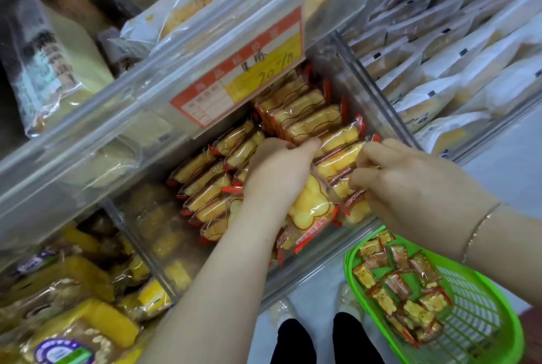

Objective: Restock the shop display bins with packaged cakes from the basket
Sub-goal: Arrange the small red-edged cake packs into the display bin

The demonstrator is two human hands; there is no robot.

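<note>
A clear display bin (360, 76) in the middle holds several rows of yellow packaged cakes (305, 117) in clear wrappers with red edges. My left hand (278, 170) reaches into the bin, fingers curled over the top of the cakes in the right-hand row. My right hand (410, 184) pinches the red-edged ends of cake packets (340, 158) at the row's near end. A green plastic basket (481, 313) on the floor at the lower right holds several more small packaged cakes (396, 281).
A red and yellow price label (243, 70) hangs on the shelf above the bin. White bagged goods (457, 49) fill the bin to the right, yellow-brown packaged bread (73, 305) the bin at the lower left. My shoes (311, 308) stand on the pale floor beside the basket.
</note>
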